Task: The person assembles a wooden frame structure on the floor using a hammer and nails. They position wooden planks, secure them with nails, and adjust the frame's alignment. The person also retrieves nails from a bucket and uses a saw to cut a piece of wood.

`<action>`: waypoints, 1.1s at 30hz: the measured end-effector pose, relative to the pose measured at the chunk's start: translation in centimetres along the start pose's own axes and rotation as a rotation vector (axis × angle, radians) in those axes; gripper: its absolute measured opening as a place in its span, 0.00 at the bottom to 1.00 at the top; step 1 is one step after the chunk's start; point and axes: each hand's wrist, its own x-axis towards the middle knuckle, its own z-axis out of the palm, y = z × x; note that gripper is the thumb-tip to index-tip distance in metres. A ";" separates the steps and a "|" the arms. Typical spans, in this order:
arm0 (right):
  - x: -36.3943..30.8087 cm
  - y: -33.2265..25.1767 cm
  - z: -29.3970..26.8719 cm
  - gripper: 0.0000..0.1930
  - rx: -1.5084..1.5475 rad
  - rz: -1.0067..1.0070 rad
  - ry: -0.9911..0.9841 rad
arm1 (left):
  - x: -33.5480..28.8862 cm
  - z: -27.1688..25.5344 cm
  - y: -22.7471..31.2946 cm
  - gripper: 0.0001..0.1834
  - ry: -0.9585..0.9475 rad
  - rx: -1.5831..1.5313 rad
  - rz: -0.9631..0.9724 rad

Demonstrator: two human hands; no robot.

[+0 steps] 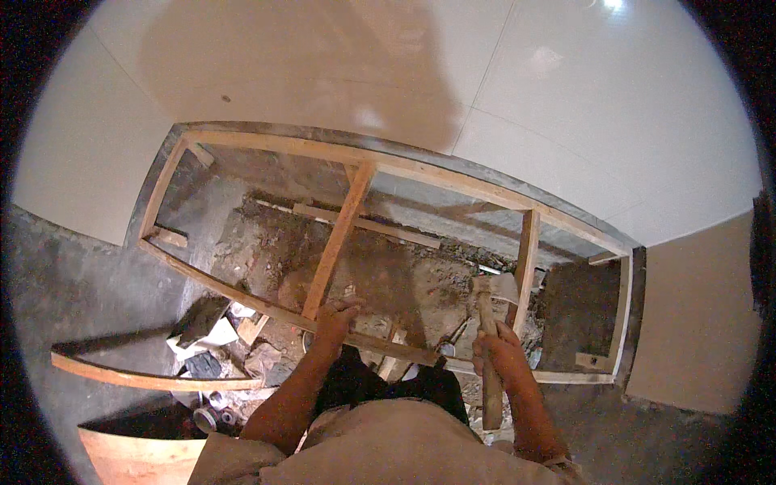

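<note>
My right hand (503, 354) is wrapped round the wooden handle of a hatchet (487, 311). The hatchet stands with its pale metal head up, over the right part of a wooden frame (453, 176), and the handle's butt points down toward me. At the near rail of the frame is my left hand (338, 314), beside the foot of a slanting wooden crosspiece (343, 234). Its fingers are closed in a pinch; what they hold, if anything, is too small to make out. A second crosspiece (528, 255) is just beyond the hatchet head.
Rubble and dirt (279, 250) lie within the frame, with a loose batten (380, 229) across them. Scraps and a dark bag (202, 365) are heaped at the near left, by a curved board (145, 378). Large pale panels (598, 121) border the frame's far side.
</note>
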 end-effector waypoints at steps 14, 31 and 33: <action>9.4 1.7 -0.1 0.15 -0.173 0.019 0.112 | 15.4 9.1 4.8 0.09 -0.009 -0.834 -0.417; 18.5 -2.8 3.1 0.22 -1.276 -0.598 0.100 | 33.9 13.3 4.6 0.12 -0.449 -1.391 -0.252; 20.8 -3.7 3.7 0.22 -1.266 -0.774 0.054 | 35.8 13.8 5.0 0.13 -0.331 -1.459 -0.162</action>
